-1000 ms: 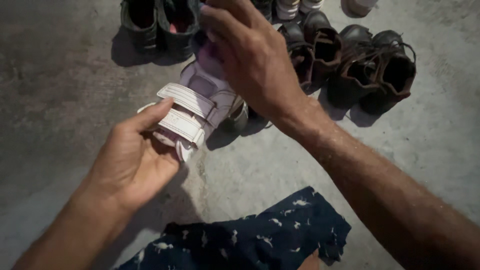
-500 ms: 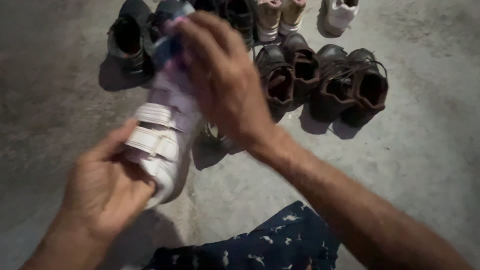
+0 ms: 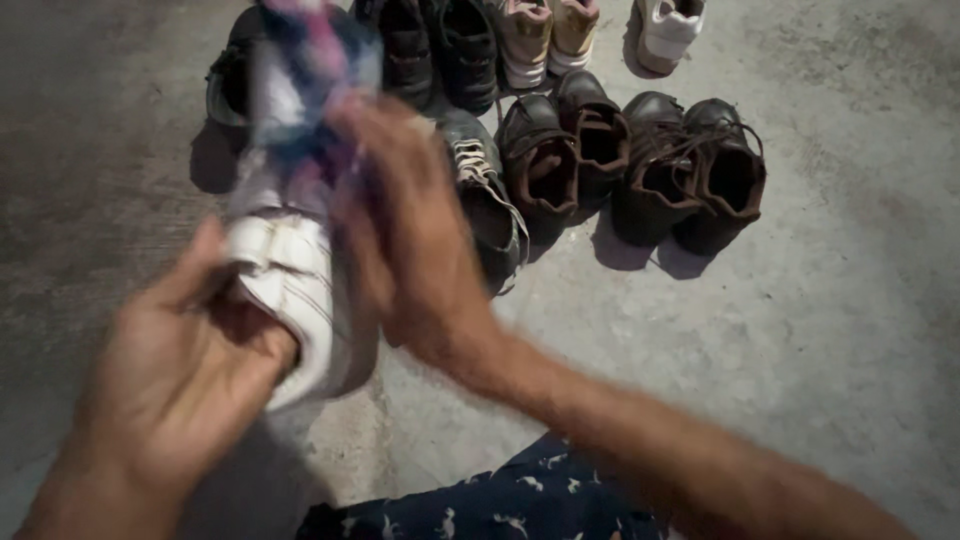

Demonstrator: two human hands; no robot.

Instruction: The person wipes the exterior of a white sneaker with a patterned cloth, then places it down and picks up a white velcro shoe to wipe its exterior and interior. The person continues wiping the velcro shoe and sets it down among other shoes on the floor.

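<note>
Since the earlier frames I see the white shoe (image 3: 295, 290) has swung up from lying across to standing nearly on end, toe far, and my right hand (image 3: 405, 250) has slid from its far end down to its right side. My left hand (image 3: 175, 375) has shifted nearer, under the heel end. Both hands are blurred with motion.

My left hand is curled around the near end of the shoe, thumb lying up along its left edge beside the two straps, fingers gripping from below. My right arm reaches in from the near right, crossing over the dark patterned cloth (image 3: 500, 500) at the near edge; the hand is pressed flat against the shoe's right side, fingers spread and pointing far. Whether it actually grips I cannot tell through the blur. The far end of the shoe shows purple and blue.

On the concrete floor (image 3: 820, 330) beyond, a grey laced shoe (image 3: 485, 195) lies just right of my right hand, partly hidden by it. Further right stand brown shoes (image 3: 640, 160), with black shoes (image 3: 440, 45), beige shoes (image 3: 545, 35) and a white sneaker (image 3: 668, 30) at the far edge
</note>
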